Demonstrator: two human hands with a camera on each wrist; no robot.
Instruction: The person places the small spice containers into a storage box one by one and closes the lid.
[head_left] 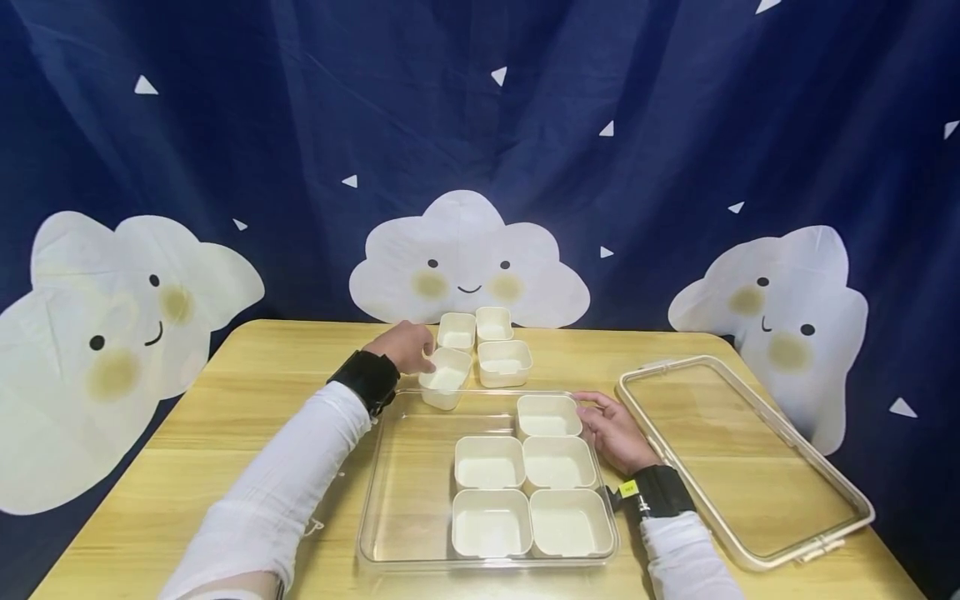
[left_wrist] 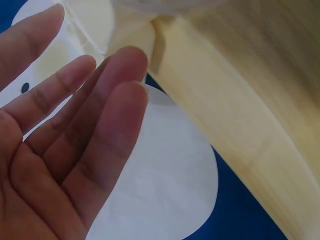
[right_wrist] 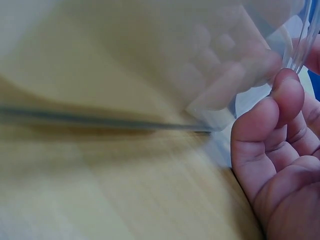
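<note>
At the far left of the arrangement, my left hand [head_left: 406,347] reaches to a cream cup [head_left: 447,377], its thumb right at the rim. Its fingers [left_wrist: 120,120] stand apart and slightly bent in the left wrist view. This cup sits tilted just behind the clear plastic box [head_left: 412,546]. At the box's far right corner, my right hand [head_left: 618,433] grips the rim, and fingertips [right_wrist: 255,120] show against the transparent wall in the right wrist view. Inside the box, several cream cups [head_left: 491,523] fill two columns on the right side.
Three more cream cups [head_left: 506,363] stand together behind the box, near the table's back edge. A clear lid [head_left: 750,467] with a cream frame lies at the right, close to my right forearm. Behind the wooden table [head_left: 225,400] hangs a dark blue curtain [head_left: 637,50] with clouds.
</note>
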